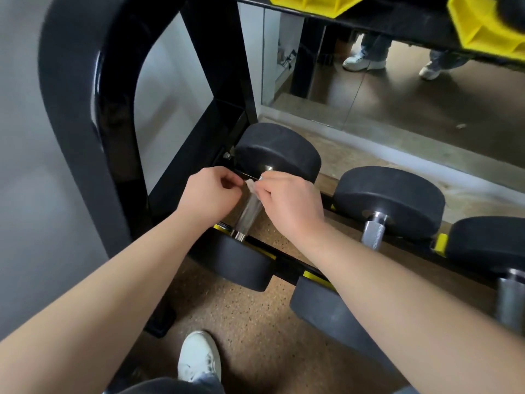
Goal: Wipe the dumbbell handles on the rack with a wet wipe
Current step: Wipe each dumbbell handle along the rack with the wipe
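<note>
The leftmost black dumbbell [278,150] lies on the lower rail of the black rack [85,115], and its shiny metal handle [248,213] shows between my hands. A small white wet wipe [252,185] sits over the far end of that handle. My left hand [208,196] pinches the wipe's left edge with curled fingers. My right hand [289,203] pinches its right side, just above the handle. A second dumbbell [389,200] with a knurled handle [373,234] lies to the right, and a third [488,243] lies at the right edge.
The rack's thick curved side frame rises at the left beside a grey wall. Yellow cradles [483,24] sit on the upper shelf. A mirror [397,89] behind the rack reflects legs and white shoes. My own white shoe [199,358] stands on the speckled cork floor.
</note>
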The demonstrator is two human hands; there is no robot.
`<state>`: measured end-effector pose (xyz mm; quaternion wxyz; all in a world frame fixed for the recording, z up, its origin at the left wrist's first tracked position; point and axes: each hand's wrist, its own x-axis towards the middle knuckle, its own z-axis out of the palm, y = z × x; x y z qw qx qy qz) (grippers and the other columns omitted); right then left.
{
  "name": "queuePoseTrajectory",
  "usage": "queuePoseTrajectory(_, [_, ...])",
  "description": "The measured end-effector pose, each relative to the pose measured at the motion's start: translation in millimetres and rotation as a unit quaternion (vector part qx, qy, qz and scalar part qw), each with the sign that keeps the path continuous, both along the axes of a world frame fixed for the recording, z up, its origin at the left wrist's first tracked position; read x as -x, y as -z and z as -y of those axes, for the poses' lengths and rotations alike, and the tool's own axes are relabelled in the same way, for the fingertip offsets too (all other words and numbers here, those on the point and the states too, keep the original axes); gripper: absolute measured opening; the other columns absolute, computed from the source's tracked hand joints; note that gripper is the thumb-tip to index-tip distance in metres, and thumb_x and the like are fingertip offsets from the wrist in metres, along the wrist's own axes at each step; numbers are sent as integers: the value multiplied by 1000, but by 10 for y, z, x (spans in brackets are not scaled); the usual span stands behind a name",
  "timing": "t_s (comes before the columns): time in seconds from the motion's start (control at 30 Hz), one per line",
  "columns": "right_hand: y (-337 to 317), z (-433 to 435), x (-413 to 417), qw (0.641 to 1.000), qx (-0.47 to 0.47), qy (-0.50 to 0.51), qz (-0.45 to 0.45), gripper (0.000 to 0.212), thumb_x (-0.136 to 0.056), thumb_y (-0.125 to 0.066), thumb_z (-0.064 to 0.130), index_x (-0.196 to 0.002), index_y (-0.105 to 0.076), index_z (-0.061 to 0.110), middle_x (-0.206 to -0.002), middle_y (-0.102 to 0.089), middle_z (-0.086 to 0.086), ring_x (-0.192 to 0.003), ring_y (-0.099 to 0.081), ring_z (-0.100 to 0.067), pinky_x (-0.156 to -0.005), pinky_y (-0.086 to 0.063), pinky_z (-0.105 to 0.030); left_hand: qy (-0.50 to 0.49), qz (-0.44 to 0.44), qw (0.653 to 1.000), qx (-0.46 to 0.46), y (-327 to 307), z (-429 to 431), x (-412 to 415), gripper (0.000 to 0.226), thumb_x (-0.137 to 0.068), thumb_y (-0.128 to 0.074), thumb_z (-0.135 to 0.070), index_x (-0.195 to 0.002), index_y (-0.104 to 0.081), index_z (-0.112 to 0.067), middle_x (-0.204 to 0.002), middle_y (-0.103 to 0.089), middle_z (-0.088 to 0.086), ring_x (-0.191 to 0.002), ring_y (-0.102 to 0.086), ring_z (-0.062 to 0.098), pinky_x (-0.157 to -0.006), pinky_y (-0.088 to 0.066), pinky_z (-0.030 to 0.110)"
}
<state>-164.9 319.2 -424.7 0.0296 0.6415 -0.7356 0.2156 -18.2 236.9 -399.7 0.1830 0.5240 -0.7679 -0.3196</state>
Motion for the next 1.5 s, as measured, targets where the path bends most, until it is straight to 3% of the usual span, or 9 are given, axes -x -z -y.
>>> queuePoseTrajectory(0.23, [-164, -92, -130, 996, -83, -37, -9, 30, -106, -48, 39, -118, -73, 27, -107, -61, -2, -89, -66, -28, -66, -51, -35, -12, 11, 1000, -24, -17, -210, -116, 22, -91, -56, -15, -95, -73, -29, -66, -62, -11, -48, -54, 2, -49, -40, 16])
queuePoseTrajectory(0.37, [-226, -98, -217, 988, -134, -78, 15, 22, -102, -52, 27, -103, -74, 26, -100, -66, -6, -91, -67, -34, -71, -58, -45, -62, 0, 997, -47, -40, -359, -159, 27, -90, -51, -17, -91, -68, -39, -85, -69, -10, -68, -64, 10, -64, -52, 28])
queuePoseTrajectory(0.53, [-302, 13, -79, 997, -69, 24, 20, 15, -102, -57, 27, -105, -70, 20, -95, -65, -2, -80, -66, -23, -67, -60, -39, -71, 13, 997, -18, -85, -603, -67, 29, -92, -50, -20, -102, -61, -45, -99, -68, -20, -96, -66, 10, -95, -55, 44])
queuePoseTrajectory(0.77, [-194, -141, -117, 970, -164, -172, 48, 16, -100, -56, 24, -103, -71, 18, -97, -64, -6, -88, -65, -31, -71, -57, -48, -109, 37, 993, -24, -165, -644, 0, 37, -87, -49, -26, -117, -63, -42, -109, -71, -13, -100, -67, 19, -89, -57, 44])
queuePoseTrajectory(0.93, [-242, 47, 94, 996, -71, -34, -30, 17, -100, -64, 23, -115, -71, 19, -101, -69, -3, -86, -71, -23, -70, -63, -39, -129, 33, 991, -19, -160, -652, 18, 31, -96, -50, -21, -116, -62, -41, -104, -68, -13, -92, -66, 15, -79, -59, 37])
queuePoseTrajectory(1.03, [-166, -19, -13, 992, -99, -77, -8, 17, -99, -64, 22, -113, -72, 21, -102, -68, -2, -89, -70, -24, -73, -62, -41, -132, 37, 990, -23, -158, -661, 11, 30, -95, -50, -21, -116, -63, -40, -101, -67, -14, -88, -65, 12, -71, -55, 30])
queuePoseTrajectory(1.13, [-153, -96, -64, 969, -186, -149, 70, 15, -100, -59, 20, -105, -73, 19, -97, -66, -2, -93, -67, -27, -77, -59, -41, -128, 53, 990, -23, -185, -656, 16, 36, -90, -48, -21, -117, -63, -41, -102, -68, -14, -87, -65, 12, -75, -57, 32])
queuePoseTrajectory(1.3, [-112, -120, -3, 904, -144, -60, 397, 16, -101, -61, 27, -112, -73, 24, -98, -68, 14, -95, -62, -2, -73, -45, -15, -131, 62, 989, -9, -158, -671, 60, 43, -87, -47, -25, -123, -64, -42, -108, -68, -13, -87, -67, 14, -75, -60, 35])
queuePoseTrajectory(1.5, [-358, -311, 110, 824, -128, 32, 551, 30, -90, -74, 24, -73, -51, 17, -62, -51, 2, -49, -44, -9, -45, -40, -19, -120, 7, 992, 47, -140, -733, 50, 43, -89, -48, -18, -120, -69, -39, -110, -71, -16, -95, -67, 9, -84, -60, 34])
